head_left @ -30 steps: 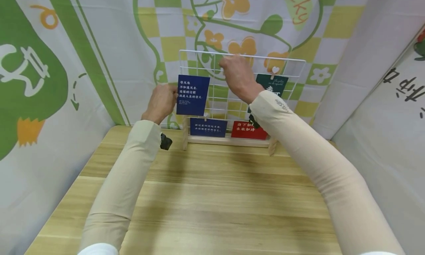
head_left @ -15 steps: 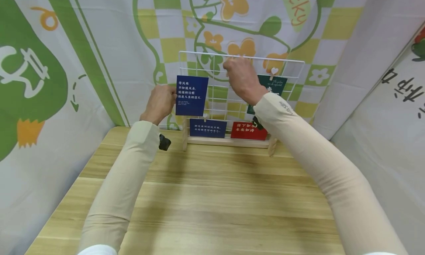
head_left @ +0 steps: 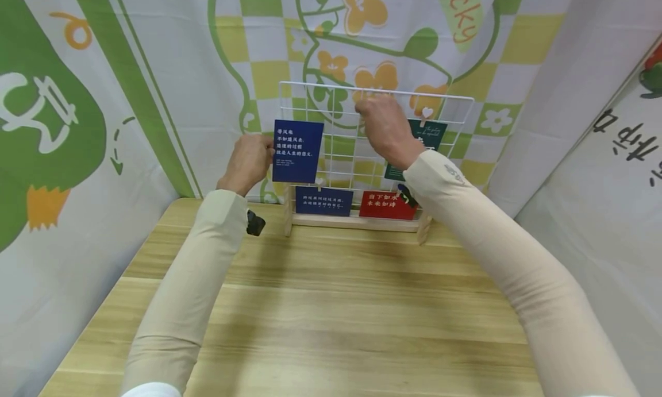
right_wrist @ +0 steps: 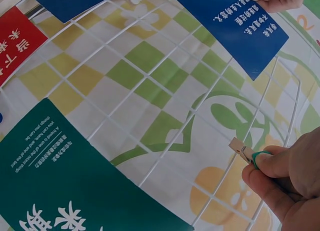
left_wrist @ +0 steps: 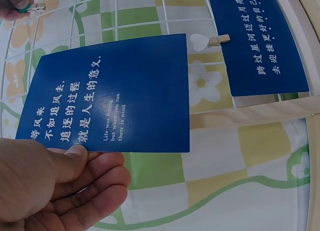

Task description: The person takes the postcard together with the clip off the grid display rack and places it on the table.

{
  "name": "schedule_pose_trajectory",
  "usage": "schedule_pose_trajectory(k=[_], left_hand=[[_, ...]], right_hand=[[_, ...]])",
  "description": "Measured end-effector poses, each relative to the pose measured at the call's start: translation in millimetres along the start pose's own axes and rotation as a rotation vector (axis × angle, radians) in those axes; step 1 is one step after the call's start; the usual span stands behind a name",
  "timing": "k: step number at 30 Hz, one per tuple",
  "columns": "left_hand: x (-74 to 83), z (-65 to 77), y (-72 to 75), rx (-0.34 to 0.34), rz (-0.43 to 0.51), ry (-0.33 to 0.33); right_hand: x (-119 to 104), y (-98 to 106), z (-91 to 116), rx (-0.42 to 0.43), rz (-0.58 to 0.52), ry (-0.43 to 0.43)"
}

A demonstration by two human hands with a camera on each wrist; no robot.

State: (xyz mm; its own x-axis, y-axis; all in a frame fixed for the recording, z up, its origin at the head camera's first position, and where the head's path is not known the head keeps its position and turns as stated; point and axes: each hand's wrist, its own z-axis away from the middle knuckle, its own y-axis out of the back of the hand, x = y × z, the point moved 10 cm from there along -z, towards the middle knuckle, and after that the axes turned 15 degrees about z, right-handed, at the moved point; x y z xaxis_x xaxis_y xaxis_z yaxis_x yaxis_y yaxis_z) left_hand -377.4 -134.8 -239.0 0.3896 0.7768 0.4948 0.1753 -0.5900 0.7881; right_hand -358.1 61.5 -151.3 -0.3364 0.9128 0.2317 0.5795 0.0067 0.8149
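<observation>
My left hand (head_left: 248, 162) pinches a blue card (head_left: 297, 151) with white writing by its left edge, thumb in front. The card stands upright before the left side of a white wire grid rack (head_left: 331, 87); whether it touches the wires I cannot tell. Near the top middle of the rack is my right hand (head_left: 385, 127). In the right wrist view its thumb and finger pinch a small wooden clothespin (right_wrist: 242, 151) with a green piece on it. The clothespin's tip is in front of the grid, apart from the blue card.
A green card (right_wrist: 85, 176) hangs on the rack's right side by a heart clothespin (head_left: 427, 114), partly behind my right hand. Low on the grid hang another blue card (head_left: 324, 201) and a red card (head_left: 380, 205), above the wooden base (head_left: 357, 221). A printed curtain (head_left: 170, 52) hangs behind.
My right hand has shifted a little to the right and down along the top of the rack. My left hand and its blue card have barely moved.
</observation>
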Motion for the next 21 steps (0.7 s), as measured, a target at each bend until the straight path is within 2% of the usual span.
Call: schedule_pose_trajectory(k=[10,21], left_hand=[[-2.1,-0.3,0.6,-0.001,0.004,0.021],[-2.7,-0.5,0.2,-0.003,-0.002,0.005]], right_hand=[[6,-1,3,0.008,-0.002,-0.008],[13,-4,8,0.002,-0.046,-0.032]])
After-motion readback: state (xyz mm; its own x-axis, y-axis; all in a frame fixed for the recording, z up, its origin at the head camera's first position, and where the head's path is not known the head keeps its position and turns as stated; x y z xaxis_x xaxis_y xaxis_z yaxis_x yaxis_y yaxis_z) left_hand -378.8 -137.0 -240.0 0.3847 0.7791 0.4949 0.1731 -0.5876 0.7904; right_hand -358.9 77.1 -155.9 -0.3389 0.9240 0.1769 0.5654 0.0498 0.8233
